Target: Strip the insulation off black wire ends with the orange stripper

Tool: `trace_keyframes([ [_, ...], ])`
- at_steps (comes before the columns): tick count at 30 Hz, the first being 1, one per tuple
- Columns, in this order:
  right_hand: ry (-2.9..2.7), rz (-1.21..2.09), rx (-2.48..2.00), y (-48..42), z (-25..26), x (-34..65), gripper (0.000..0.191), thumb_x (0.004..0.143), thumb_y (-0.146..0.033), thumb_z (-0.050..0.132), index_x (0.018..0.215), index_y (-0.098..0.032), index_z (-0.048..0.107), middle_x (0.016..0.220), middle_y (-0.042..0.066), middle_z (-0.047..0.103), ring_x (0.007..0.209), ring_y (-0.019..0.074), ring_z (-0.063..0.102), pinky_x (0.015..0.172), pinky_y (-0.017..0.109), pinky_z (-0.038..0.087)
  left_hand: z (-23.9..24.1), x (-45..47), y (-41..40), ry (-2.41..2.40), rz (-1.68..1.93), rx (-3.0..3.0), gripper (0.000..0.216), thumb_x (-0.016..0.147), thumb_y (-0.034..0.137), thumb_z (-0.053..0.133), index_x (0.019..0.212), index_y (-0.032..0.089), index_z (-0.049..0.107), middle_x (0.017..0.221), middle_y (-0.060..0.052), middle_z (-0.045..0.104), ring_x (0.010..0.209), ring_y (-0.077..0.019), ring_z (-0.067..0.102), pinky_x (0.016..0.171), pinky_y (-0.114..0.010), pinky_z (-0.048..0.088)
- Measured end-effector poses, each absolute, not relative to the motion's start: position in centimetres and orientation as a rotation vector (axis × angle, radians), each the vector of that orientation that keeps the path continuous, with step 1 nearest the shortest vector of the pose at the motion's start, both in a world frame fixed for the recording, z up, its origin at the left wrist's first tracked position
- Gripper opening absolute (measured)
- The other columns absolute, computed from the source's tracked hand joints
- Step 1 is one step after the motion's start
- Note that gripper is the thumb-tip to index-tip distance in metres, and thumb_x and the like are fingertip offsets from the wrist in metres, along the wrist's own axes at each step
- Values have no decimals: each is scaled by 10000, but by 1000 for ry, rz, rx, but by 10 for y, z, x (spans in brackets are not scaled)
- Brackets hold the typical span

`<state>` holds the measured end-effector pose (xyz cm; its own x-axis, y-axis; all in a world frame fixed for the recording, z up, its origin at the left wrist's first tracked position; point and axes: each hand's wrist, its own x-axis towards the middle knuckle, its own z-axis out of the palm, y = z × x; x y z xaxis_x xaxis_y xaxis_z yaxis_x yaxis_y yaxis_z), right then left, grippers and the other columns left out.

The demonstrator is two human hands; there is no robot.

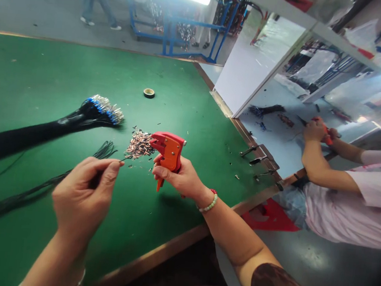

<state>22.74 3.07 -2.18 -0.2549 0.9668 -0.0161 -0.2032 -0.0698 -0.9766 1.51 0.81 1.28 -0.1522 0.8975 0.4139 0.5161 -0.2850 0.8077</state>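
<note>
Left grip point(84, 196) pinches a thin black wire point(123, 159) above the green bench point(50, 73); right grip point(179, 177) is clenched around an orange crimping tool point(168, 152), its nose just beside a pile of metal scraps point(139, 145).

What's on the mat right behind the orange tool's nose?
A pile of loose metal pieces on the green mat. The orange tool, gripped by the right hand, hides the pile's right edge. The left hand pinches a thin black wire pointing toward it.
</note>
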Motion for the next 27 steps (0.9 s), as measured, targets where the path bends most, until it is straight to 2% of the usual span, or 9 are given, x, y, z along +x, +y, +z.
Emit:
trace_keyframes([
  [4,-1370,1421,-995,28,-29,227,366,882,-462,794,1051,-171,651,932,47,678,759,150,651,702,321,594,6,17,11,1549,1477,1953,133,981,340,674,953,242,760,790,36,650,658,-97,555,634,-261,479],
  [8,-1484,1346,-995,26,-30,230,342,903,-447,771,1080,-170,674,989,68,686,844,172,650,757,331,585,4,17,9,1568,1527,2114,99,986,287,674,982,247,764,800,30,674,646,-94,575,628,-239,479],
  [14,-1596,1317,-969,22,-26,232,300,932,-409,747,1091,-160,690,953,70,693,850,178,654,743,322,580,3,16,9,1495,1540,2319,89,975,219,672,1007,229,754,786,27,681,641,-94,602,632,-222,465],
  [22,-1621,1249,-965,21,-25,231,306,915,-362,763,1106,-132,699,854,42,688,721,144,619,685,312,574,5,15,8,1498,1573,2504,93,957,155,695,1033,208,693,753,33,645,620,-96,561,585,-226,419],
  [27,-1636,1257,-953,20,-20,230,299,916,-360,758,1115,-143,701,857,44,689,756,161,647,704,328,593,8,17,6,1481,1578,2474,86,958,146,694,1018,205,674,766,33,642,626,-93,561,599,-225,426],
])
